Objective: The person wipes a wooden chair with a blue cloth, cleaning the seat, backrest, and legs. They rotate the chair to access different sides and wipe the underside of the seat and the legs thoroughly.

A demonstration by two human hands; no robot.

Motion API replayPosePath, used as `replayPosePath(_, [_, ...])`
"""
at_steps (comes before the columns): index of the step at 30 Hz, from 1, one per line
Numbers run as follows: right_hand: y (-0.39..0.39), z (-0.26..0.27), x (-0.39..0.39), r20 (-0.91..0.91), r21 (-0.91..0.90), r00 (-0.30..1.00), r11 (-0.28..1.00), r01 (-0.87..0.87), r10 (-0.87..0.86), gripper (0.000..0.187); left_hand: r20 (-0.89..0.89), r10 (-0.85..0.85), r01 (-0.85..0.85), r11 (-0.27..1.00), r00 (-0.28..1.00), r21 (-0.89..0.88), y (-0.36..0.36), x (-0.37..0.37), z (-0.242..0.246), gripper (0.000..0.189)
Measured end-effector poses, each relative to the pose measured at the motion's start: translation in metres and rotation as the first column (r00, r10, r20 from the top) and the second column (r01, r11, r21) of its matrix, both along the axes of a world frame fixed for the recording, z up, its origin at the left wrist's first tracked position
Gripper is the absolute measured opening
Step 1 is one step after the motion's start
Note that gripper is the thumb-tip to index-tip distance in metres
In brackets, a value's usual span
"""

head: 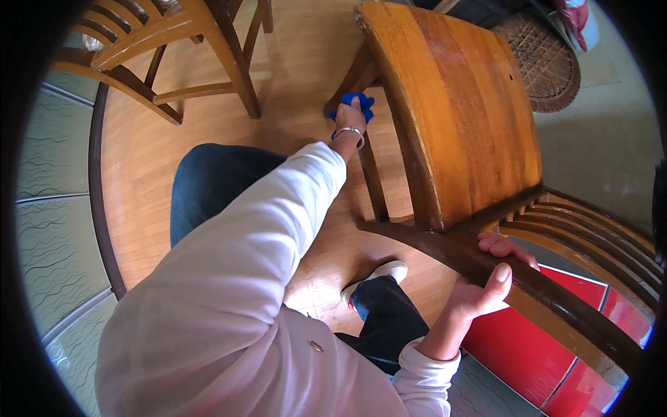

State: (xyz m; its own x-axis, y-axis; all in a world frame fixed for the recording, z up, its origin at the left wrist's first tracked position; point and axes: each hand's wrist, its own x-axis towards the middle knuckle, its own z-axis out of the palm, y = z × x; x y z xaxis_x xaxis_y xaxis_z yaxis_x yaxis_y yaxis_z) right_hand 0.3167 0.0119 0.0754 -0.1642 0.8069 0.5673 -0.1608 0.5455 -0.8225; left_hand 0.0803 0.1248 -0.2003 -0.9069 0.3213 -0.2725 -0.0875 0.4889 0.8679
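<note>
A wooden chair stands before me, its plank seat (464, 114) at the upper right and its slatted back (583, 224) at the right. My left hand (350, 117) reaches forward with a bracelet at the wrist. It grips a bunched blue cloth (366, 104) against the lower part of a chair leg (357, 78). Closer to me, my right hand (482, 289) wraps around the dark back post (557, 313) from beneath, thumb on the near side and fingertips over the far side. The cloth partly hides the leg's lower part.
Another wooden chair (172, 57) stands at the upper left. A wall of wavy grey tiles (52, 240) runs along the left. Glossy red panels (526, 339) lie beyond the post at lower right. A round woven item (547, 68) is at the upper right. My shoe (391, 271) rests on the wood-look floor (140, 172).
</note>
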Motion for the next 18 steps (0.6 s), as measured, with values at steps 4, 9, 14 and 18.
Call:
replayPosePath(4, [0.009, -0.007, 0.003, -0.015, 0.072, 1.0, 0.997, 0.006, -0.005, 0.028, 0.09, -0.091, 0.082, 0.991, 0.992, 0.103, -0.032, 0.04, 0.004, 0.043])
replayPosePath(9, [0.007, -0.007, 0.004, 0.005, 0.053, 0.999, 0.998, 0.035, -0.035, 0.025, 0.186, -0.143, 0.132, 0.989, 0.972, 0.066, -0.053, 0.085, 0.009, 0.047])
replayPosePath(14, [0.0, -0.002, -0.002, 0.005, -0.002, 0.998, 0.998, 0.059, -0.059, 0.027, 0.142, 0.008, -0.016, 0.998, 0.99, 0.057, -0.014, 0.031, 0.012, 0.055])
replayPosePath(18, [0.004, -0.003, -0.001, -0.057, 0.057, 0.998, 0.998, -0.003, 0.006, 0.031, 0.108, -0.063, 0.079, 0.985, 0.992, -0.155, 0.004, -0.005, 0.007, 0.055])
